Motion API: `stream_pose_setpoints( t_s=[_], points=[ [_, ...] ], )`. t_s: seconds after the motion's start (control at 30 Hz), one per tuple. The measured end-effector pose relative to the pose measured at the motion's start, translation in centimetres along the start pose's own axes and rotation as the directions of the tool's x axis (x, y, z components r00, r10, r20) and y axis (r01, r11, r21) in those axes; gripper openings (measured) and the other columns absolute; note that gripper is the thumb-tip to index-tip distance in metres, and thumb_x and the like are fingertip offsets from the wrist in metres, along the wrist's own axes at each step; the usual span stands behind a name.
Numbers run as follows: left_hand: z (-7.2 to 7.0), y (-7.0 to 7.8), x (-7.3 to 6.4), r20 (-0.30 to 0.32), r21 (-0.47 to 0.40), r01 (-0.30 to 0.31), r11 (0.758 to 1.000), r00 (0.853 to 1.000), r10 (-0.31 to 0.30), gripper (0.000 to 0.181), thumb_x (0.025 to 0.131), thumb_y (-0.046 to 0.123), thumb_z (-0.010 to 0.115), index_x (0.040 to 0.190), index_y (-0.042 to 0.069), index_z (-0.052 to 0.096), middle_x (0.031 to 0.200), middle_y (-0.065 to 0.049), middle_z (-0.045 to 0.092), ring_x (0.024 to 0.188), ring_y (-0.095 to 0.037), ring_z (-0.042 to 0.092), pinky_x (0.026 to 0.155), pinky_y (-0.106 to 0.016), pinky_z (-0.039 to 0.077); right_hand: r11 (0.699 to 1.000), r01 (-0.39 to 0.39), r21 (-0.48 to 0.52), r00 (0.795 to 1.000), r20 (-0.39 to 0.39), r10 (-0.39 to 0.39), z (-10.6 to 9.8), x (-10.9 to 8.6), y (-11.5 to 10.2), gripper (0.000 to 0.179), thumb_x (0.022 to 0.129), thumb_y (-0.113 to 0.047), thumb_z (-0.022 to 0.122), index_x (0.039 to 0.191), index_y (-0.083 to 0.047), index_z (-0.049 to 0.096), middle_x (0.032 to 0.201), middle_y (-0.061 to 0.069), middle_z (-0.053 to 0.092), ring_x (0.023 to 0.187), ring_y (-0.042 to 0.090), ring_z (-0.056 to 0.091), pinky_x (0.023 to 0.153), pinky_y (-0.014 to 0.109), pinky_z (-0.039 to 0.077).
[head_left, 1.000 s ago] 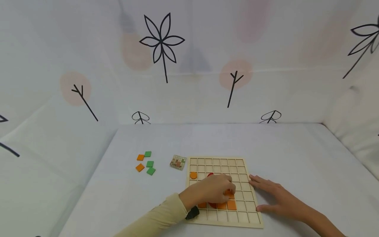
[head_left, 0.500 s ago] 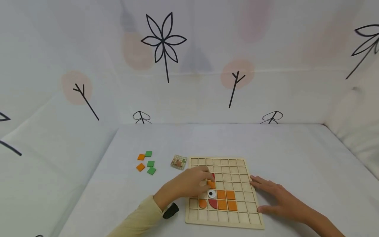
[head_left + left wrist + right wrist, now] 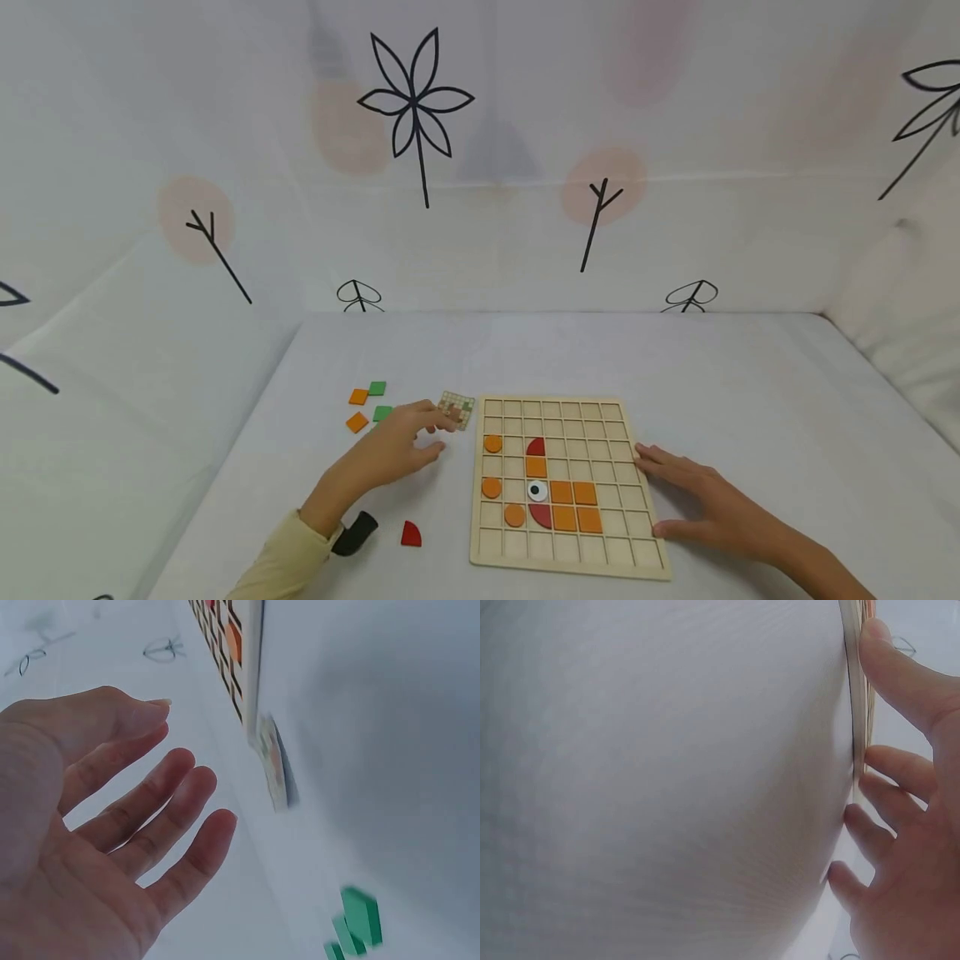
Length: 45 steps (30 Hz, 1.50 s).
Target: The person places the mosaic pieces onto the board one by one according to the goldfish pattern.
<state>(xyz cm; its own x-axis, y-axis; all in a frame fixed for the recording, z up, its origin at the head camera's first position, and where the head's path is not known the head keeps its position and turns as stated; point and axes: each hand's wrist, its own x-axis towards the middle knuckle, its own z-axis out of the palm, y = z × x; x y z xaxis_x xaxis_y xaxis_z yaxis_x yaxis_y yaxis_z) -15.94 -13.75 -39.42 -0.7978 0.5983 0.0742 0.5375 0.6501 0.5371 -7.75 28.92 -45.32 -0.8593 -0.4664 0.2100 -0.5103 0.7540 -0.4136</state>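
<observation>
My left hand [image 3: 390, 446] hovers over the table left of a wooden grid board [image 3: 570, 429], its fingers relaxed. Nothing is in its grasp, as the left wrist view of the hand [image 3: 120, 810] confirms. Close to its fingertips lies a small pattern card [image 3: 461, 408]. On the board sit several orange squares [image 3: 561, 492], several orange discs [image 3: 492, 487], two red quarter-circles [image 3: 536, 447] and a white eye disc [image 3: 537, 491]. My right hand [image 3: 697, 504] rests on the table with its fingertips and thumb against the board's right edge [image 3: 857, 697].
Loose orange tiles [image 3: 357, 422] and green tiles [image 3: 377, 388] lie at the left; the left hand partly covers that group. Nearer the front, a loose red quarter-circle [image 3: 411, 534] lies beside the black wrist device [image 3: 356, 533]. A white patterned cloth [image 3: 487, 242] hangs behind the table.
My left hand has moved left, from over the orange squares to off the board near the card. The discs and loose red quarter-circle now show. My right hand has stayed put.
</observation>
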Motion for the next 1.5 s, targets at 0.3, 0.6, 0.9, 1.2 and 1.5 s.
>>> stream_pose_setpoints(
  t_s=[0.3,0.6,0.9,1.2,1.5],
  points=[
    [-2.0,-3.9,-1.1,-0.117,0.017,0.093,0.995,0.989,-0.091,0.022,0.083,0.006,0.070,0.104,0.007,0.068,0.105,-0.003,0.063,0.095,-0.024,0.058,0.073,-0.034,0.051,0.999,0.003,0.035,1.000,-0.006,-0.003,-0.2,0.1,0.0,0.071,0.074,-0.049,0.074,0.136,-0.020,0.053,0.143,0.004,0.045,0.132,0.000,0.030,0.096,0.017,0.026],
    [-3.3,-7.0,-2.5,-0.172,0.016,0.245,0.969,0.956,-0.239,0.030,0.079,0.007,0.073,0.108,0.006,0.068,0.108,-0.009,0.060,0.096,-0.029,0.057,0.072,-0.039,0.051,0.999,0.003,0.047,1.000,-0.007,-0.003,-0.2,0.1,-0.2,0.071,0.074,-0.049,0.074,0.135,-0.019,0.053,0.142,0.006,0.045,0.131,-0.007,0.025,0.095,0.020,0.025],
    [-3.5,-9.8,-3.0,-0.178,0.020,0.318,0.948,0.934,-0.309,0.032,0.077,0.005,0.075,0.108,0.003,0.067,0.097,-0.008,0.060,0.090,-0.026,0.057,0.073,-0.038,0.050,0.998,0.000,0.058,1.000,-0.011,0.001,-0.1,-0.1,0.0,0.072,0.074,-0.049,0.074,0.136,-0.019,0.053,0.143,0.006,0.045,0.131,-0.008,0.023,0.099,0.025,0.025],
    [-3.5,-10.5,-3.2,-0.191,-0.013,0.333,0.943,0.925,-0.329,0.019,0.078,0.002,0.074,0.096,0.002,0.070,0.089,-0.006,0.065,0.084,-0.022,0.057,0.078,-0.040,0.049,0.999,0.001,0.051,1.000,-0.009,-0.001,0.1,0.0,0.0,0.071,0.074,-0.048,0.075,0.136,-0.021,0.053,0.143,0.004,0.045,0.132,-0.006,0.025,0.093,0.035,0.031],
    [-3.1,-9.8,-3.4,-0.230,0.177,0.391,0.903,0.909,-0.349,0.015,0.074,0.007,0.071,0.090,0.006,0.071,0.083,-0.004,0.064,0.072,-0.019,0.054,0.067,-0.037,0.049,0.999,0.000,0.041,1.000,-0.007,0.000,0.0,0.0,-0.1,0.071,0.073,-0.049,0.074,0.135,-0.020,0.054,0.142,0.004,0.046,0.131,-0.007,0.026,0.093,0.026,0.027]
  ],
)
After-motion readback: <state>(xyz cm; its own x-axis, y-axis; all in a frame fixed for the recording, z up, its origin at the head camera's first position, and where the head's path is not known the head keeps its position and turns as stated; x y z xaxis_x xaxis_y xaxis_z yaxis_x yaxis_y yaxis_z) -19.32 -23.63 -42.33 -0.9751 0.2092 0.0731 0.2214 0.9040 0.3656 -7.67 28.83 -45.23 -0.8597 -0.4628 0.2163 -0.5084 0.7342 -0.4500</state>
